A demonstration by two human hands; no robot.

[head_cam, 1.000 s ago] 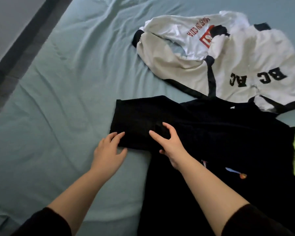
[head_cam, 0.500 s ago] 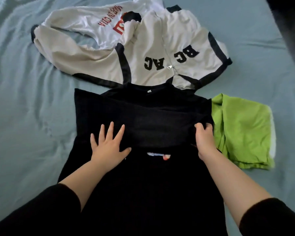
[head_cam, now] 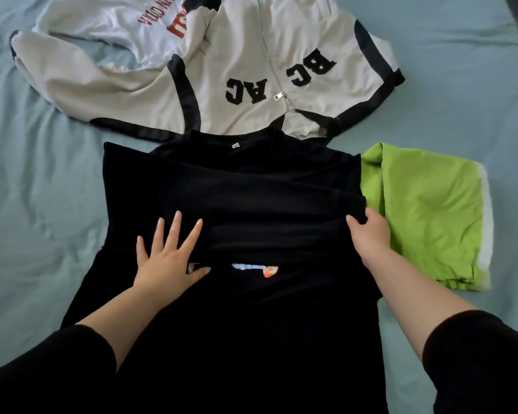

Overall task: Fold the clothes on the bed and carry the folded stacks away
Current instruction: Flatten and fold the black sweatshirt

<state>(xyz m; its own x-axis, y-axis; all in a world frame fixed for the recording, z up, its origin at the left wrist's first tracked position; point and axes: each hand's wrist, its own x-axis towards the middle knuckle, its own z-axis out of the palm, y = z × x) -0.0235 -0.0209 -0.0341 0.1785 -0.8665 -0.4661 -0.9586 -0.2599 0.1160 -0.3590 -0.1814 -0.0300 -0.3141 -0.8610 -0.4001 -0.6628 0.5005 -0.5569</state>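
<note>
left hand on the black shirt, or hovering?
Touching. Head view: the left hand lies flat on the black shirt, fingers spread, palm on the cloth, no gap showing.

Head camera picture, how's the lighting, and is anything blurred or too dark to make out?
Head view: soft, even light, no glare; the black shirt is so dark its folds barely show; lettering on the white jacket is sharp; the green cloth is bright but not washed out; left hand and right hand show no motion blur.
</note>
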